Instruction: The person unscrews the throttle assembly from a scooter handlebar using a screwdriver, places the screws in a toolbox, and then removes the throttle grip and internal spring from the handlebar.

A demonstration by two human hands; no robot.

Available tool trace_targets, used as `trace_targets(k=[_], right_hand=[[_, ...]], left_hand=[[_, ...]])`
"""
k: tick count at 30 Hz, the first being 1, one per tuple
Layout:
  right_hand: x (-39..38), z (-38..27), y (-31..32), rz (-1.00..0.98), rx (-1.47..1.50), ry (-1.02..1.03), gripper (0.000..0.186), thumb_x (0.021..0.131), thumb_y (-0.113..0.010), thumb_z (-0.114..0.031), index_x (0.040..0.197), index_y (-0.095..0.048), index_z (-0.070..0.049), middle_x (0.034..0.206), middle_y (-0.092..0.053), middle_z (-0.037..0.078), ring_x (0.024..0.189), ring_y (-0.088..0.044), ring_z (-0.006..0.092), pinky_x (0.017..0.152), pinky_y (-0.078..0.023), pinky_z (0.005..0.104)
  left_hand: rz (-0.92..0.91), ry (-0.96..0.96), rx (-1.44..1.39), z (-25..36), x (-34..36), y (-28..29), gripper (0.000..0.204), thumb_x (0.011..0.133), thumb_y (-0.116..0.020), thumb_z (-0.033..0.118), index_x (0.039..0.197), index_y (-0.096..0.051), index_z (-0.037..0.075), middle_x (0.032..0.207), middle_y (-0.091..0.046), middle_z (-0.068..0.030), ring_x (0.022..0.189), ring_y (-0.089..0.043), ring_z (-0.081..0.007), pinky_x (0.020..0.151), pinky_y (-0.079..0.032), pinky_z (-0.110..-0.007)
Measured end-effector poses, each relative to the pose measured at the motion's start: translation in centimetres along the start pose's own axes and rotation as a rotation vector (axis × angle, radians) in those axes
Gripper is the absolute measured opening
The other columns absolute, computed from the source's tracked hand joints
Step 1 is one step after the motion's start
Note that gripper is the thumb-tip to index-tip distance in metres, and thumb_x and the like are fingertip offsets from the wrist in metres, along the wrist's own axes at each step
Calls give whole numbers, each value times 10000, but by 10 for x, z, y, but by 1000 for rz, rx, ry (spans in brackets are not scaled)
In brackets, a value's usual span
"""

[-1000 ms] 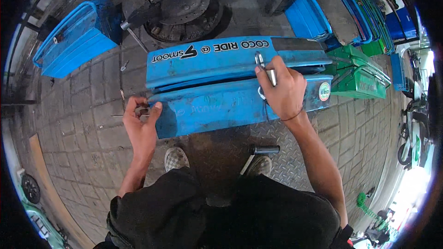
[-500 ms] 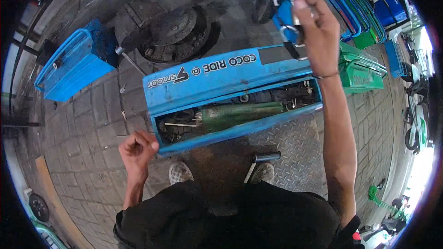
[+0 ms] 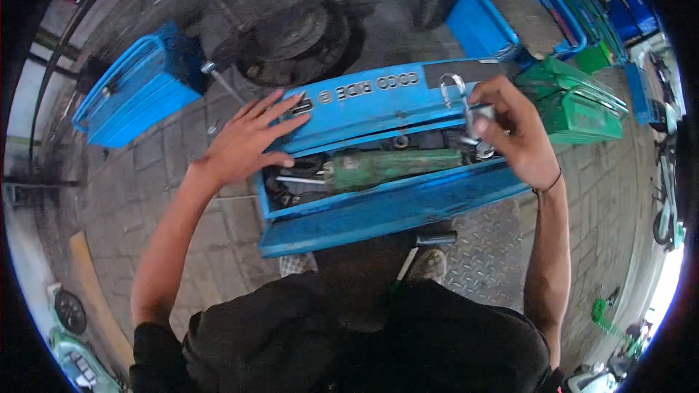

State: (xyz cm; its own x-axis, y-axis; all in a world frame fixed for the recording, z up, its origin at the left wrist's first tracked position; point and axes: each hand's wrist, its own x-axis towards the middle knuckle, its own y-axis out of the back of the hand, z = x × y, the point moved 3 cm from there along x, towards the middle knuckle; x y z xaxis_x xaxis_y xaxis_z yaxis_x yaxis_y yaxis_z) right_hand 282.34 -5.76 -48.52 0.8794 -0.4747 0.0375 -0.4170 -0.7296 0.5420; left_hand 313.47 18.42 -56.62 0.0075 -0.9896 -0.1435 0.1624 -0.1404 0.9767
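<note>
A long blue metal toolbox [image 3: 393, 218] lies across my view with its front flap folded down toward me, showing a green cylindrical object [image 3: 393, 169], a thin metal rod [image 3: 298, 180] and small dark parts inside. My left hand [image 3: 244, 142] is spread over the left end of the rear lid [image 3: 378, 105], fingers apart on its surface. My right hand [image 3: 513, 135] is closed on a silver metal lock or clip [image 3: 455, 91] with a U-shaped loop, held over the box's right end. Its exact type is blurred.
Behind stand a dark round metal base [image 3: 291, 44] with a bar, more blue boxes [image 3: 138, 109] [image 3: 477, 18] and a green box [image 3: 575, 113]. A black-handled tool [image 3: 435, 236] lies on a tread plate [image 3: 480, 247] by my feet. Two-wheelers [image 3: 69, 335] line both sides.
The front flap has swung open toward me. My left hand has moved from the left end onto the rear lid. My right hand rose with the metal item, then came back down over the box.
</note>
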Motion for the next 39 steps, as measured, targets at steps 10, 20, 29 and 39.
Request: trace_targets(k=[10,20,29,39], right_hand=[[12,-29,-127,-252,-532,491,461,829,-759,-206,1245,-579,-124,1106,-657,75,1100,-623,319,904,-503,463],[-100,24,-71,-175,-859,180,372,820,-729,-243,1177,-647,-179,1037,-630,16,1042,-629,242,861,-532,447],[-126,13,-61,-185,-715,311,193,723,-670,-129,899,-591,-137,793,-573,6,799,-627,225,601,-532,401],[-180,29,-67,-386,-560,105,193,700,-687,-81,887,-648,-112,745,-631,53,787,-658,282,667,-525,446]], left_hand=[[150,-269,172,-11,11,7,468,958,-647,222,1388,-556,59,1421,-584,-145,1309,-566,-352,1046,-521,-457],[204,143,63,-50,76,20,416,1018,-566,239,1367,-534,15,1311,-622,-245,1187,-596,-443,983,-498,-507],[219,160,-3,-38,79,13,557,1012,-578,261,1506,-410,66,1497,-484,-258,1339,-505,-448,1145,-387,-548],[280,68,-49,-33,62,27,490,1003,-587,191,1469,-475,87,1455,-535,-219,1372,-483,-419,1146,-395,-472]])
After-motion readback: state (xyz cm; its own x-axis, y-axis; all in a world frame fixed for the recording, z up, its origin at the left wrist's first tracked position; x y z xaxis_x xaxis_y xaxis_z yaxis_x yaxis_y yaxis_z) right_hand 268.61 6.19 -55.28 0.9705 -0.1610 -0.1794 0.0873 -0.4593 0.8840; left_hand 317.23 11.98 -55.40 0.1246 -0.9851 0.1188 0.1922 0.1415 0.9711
